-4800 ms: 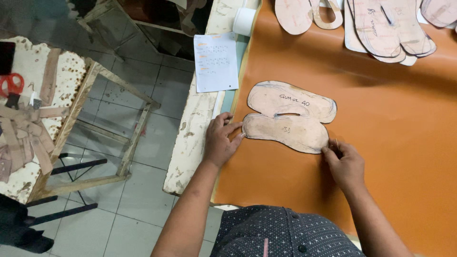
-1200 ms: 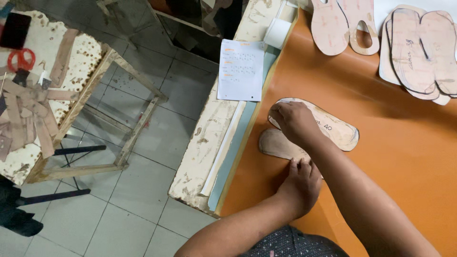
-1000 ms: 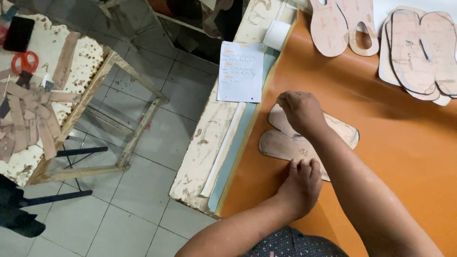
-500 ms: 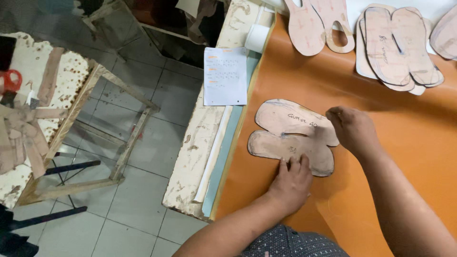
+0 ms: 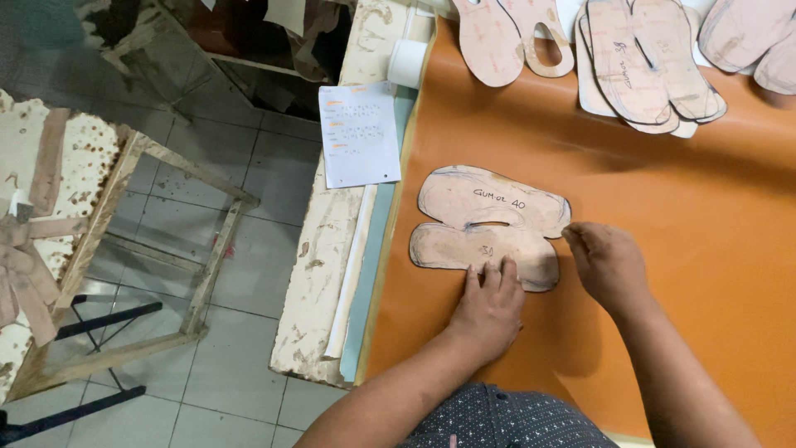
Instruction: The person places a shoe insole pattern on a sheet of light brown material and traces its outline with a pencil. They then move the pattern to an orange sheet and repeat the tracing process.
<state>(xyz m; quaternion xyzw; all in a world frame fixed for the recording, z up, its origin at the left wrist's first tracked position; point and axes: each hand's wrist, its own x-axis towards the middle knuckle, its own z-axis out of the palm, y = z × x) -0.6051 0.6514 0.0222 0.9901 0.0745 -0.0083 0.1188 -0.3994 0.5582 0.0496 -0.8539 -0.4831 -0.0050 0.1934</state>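
A beige cardboard shoe pattern (image 5: 485, 220) with two lobes and a slot lies flat on an orange leather sheet (image 5: 680, 249). My left hand (image 5: 489, 303) presses its fingertips flat on the pattern's lower edge and holds it down. My right hand (image 5: 605, 265) rests on the sheet at the pattern's right edge, with its fingers curled and pinched against the outline. Whatever sits between those fingers is hidden.
More cardboard patterns (image 5: 638, 58) lie at the sheet's far edge, beside a white tape roll (image 5: 407, 63). A white printed paper (image 5: 358, 133) rests on the worn table edge (image 5: 319, 274). To the left are a tiled floor, a wooden frame (image 5: 207, 274) and a second table with leather scraps (image 5: 25, 249).
My right hand has travelled from the pattern's upper left, along its outline, to the right edge. My left hand stays pressed on the lower edge. The pattern has kept its place.
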